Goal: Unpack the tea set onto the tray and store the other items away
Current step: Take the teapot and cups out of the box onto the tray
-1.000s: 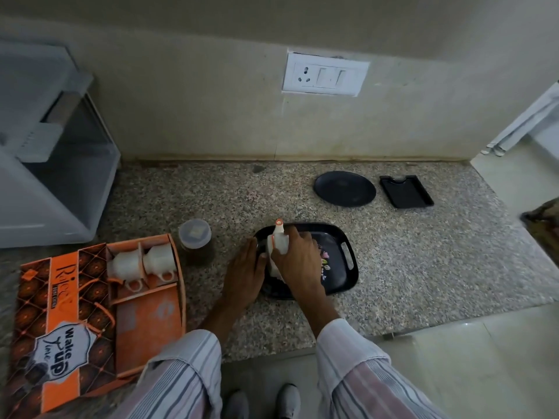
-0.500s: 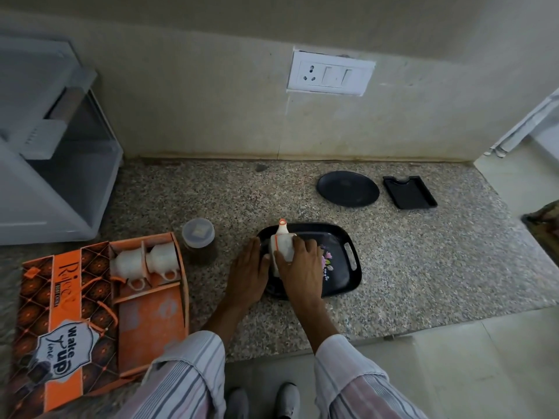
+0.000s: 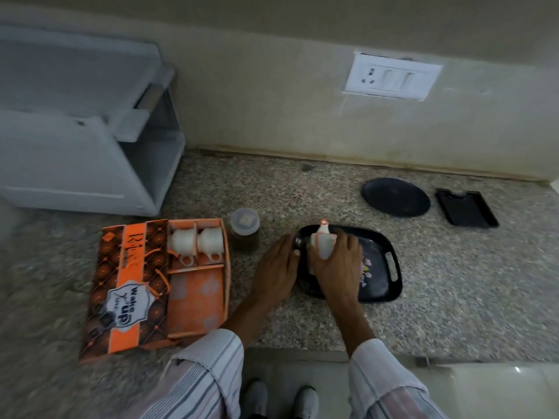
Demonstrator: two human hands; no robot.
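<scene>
The right hand (image 3: pixel 338 264) has lowered the teapot (image 3: pixel 323 244) onto the tray (image 3: pixel 390 267) at frame centre, fingers still wrapped around it. The left hand (image 3: pixel 276 267) rests flat, empty. Two cups (image 3: pixel 196 243) remain boxed.

Both hands, the left (image 3: pixel 276 266) and the right (image 3: pixel 338 267), are bare, with no rings or watch showing. Loose pale sleeves (image 3: pixel 208 367) with thin grey-blue stripes end below the wrists; the right one carries a pinkish tint. Light shoes (image 3: pixel 279 399) show below, between the sleeves.
</scene>
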